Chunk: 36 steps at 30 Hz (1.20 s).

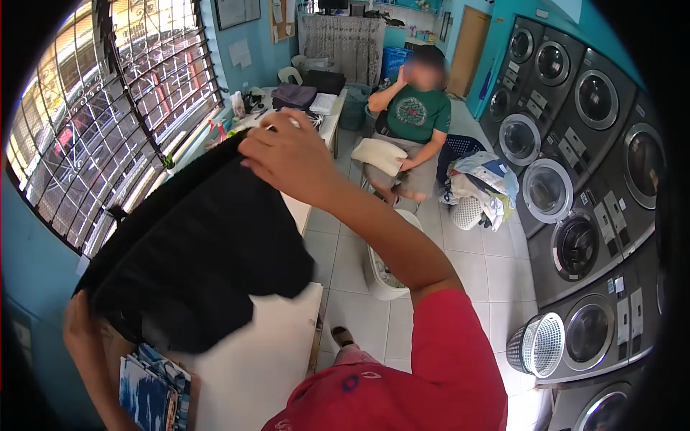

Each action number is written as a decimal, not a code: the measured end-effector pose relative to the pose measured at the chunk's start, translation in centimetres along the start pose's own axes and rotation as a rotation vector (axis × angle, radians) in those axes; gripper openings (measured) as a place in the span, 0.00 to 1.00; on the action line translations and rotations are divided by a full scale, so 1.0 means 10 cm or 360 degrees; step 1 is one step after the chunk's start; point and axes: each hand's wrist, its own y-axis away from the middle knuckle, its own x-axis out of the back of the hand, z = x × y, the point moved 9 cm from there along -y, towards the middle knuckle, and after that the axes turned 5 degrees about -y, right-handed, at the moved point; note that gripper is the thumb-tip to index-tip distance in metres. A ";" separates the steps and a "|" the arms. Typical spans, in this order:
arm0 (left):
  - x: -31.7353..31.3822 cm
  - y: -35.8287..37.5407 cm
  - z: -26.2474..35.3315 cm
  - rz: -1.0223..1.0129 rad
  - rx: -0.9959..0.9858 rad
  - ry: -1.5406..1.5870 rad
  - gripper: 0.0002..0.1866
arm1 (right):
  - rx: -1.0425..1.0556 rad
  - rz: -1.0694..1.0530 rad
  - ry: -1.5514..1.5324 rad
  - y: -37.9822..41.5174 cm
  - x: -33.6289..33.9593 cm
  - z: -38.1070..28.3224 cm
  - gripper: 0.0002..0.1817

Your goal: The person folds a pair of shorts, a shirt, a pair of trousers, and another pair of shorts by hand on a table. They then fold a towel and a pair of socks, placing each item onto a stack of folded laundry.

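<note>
A pair of black shorts (201,251) hangs stretched between my two hands above the white table (251,366). At its upper right corner, my right hand (291,154) grips the waistband edge, fingers bent over the cloth. My left hand (80,320) is closed on the opposite end at the lower left, its fingers partly hidden by the fabric. The lower edges of the legs hang loose and look slightly blurred. Beneath my left hand, a stack of folded blue-and-white cloths (147,384) stands at the table's left side.
A person in a green shirt (417,115) sits ahead with a cream cloth (379,156). Laundry (485,179) overflows a basket nearby. A white tub (388,284) stands on the floor. Washers (575,244) line the right wall, with a white basket (539,345) before them. Barred windows (129,79) are left.
</note>
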 end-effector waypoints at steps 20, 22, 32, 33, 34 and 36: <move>-2.76 3.93 1.20 -0.1712 0.0236 0.0180 0.32 | -0.0681 -0.0926 -0.0460 3.98 -1.63 -1.50 0.18; -2.85 3.96 1.32 -0.1511 0.0152 0.0350 0.30 | -0.0681 -0.1098 -0.0581 4.28 -1.78 -1.71 0.18; -2.40 3.69 1.35 -0.0790 0.0207 0.0530 0.22 | -0.1772 -0.0503 -0.0954 4.30 -1.57 -1.23 0.05; -2.32 3.53 1.29 -0.0820 0.0271 0.0541 0.23 | -0.1982 -0.0402 -0.0999 4.61 -1.68 -1.20 0.13; -2.37 3.54 1.20 -0.0824 0.0337 0.0470 0.25 | -0.2354 -0.0220 -0.1176 4.86 -1.79 -1.21 0.17; -2.49 3.56 1.09 -0.0962 0.0505 0.0578 0.25 | -0.3302 -0.0205 -0.1649 5.21 -2.02 -1.39 0.24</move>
